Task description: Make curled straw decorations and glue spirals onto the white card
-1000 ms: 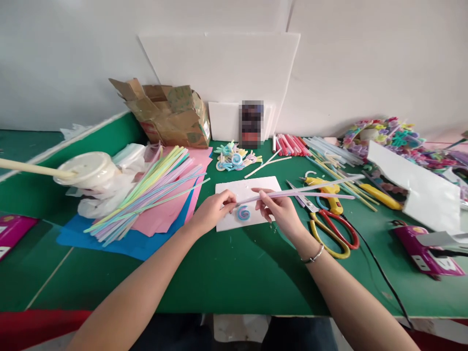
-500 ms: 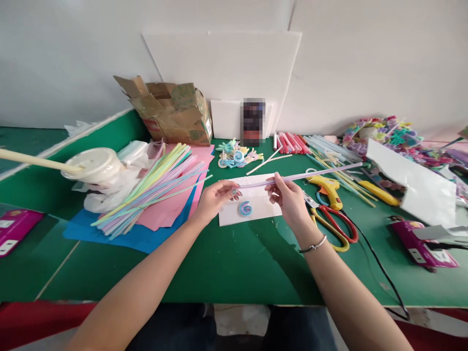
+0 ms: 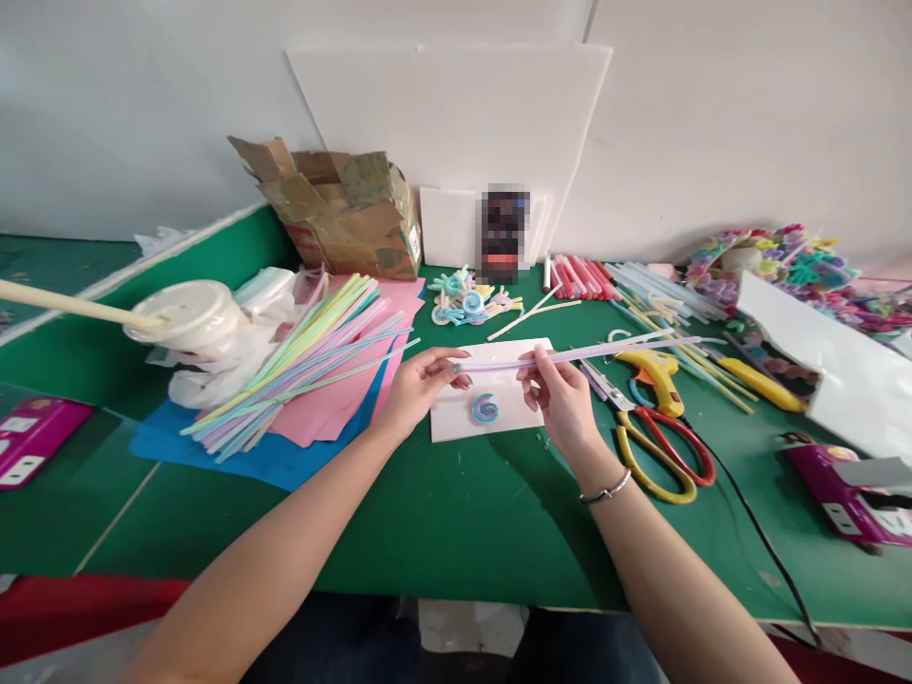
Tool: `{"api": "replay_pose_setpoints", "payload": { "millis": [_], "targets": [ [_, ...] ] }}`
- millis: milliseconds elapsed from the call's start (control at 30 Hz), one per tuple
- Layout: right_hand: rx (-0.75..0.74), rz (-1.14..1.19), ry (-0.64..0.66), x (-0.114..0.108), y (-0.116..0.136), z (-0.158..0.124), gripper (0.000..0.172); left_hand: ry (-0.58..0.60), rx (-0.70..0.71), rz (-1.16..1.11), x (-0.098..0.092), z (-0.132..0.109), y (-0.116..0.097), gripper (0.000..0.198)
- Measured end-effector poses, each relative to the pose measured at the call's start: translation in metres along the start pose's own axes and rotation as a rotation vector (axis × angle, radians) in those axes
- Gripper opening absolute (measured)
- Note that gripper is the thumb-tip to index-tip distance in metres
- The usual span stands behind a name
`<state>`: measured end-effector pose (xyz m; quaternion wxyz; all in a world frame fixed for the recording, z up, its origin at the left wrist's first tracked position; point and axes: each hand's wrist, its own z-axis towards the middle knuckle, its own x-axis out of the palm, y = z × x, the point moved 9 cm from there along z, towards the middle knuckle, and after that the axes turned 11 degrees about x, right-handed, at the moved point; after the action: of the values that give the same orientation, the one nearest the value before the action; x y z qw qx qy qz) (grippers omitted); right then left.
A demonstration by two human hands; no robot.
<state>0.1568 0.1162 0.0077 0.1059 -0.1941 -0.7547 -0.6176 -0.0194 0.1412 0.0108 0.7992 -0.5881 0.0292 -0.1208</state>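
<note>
Pale lilac pipe cleaners (image 3: 602, 351) stretch sideways between my hands, their free ends fanning apart on the right. My left hand (image 3: 429, 378) pinches them near their left end. Thumb and fingers of my right hand (image 3: 557, 385) close on them further along. Beneath lies a white card (image 3: 456, 424) on the green table, with a blue and purple spiral (image 3: 484, 408) on it. To the right are yellow and red handled scissors (image 3: 659, 454) and a yellow glue gun (image 3: 656, 375).
On the left, a bundle of pastel pipe cleaners (image 3: 285, 370) lies on pink and blue sheets, beside a lidded white tub (image 3: 189, 318). Behind stand a torn cardboard box (image 3: 349, 218) and small pastel spiral pieces (image 3: 470, 302). A black cord (image 3: 762, 527) crosses the right side.
The lilac pipe cleaners, nearly together before, now spread into separate ends on the right. Both hands keep their pinch. The whole view has shifted slightly.
</note>
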Motion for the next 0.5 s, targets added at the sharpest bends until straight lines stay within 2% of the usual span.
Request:
{"api": "replay_pose_setpoints", "payload": {
  "millis": [267,500],
  "targets": [
    [-0.004,-0.045,-0.057,-0.004,-0.002,0.000,0.034,0.008,0.044,0.088,-0.001,0.001,0.000,0.035],
    [0.018,-0.041,-0.046,0.000,-0.003,-0.001,0.031,0.056,0.296,0.453,-0.002,0.000,-0.025,0.018]
  ]
}}
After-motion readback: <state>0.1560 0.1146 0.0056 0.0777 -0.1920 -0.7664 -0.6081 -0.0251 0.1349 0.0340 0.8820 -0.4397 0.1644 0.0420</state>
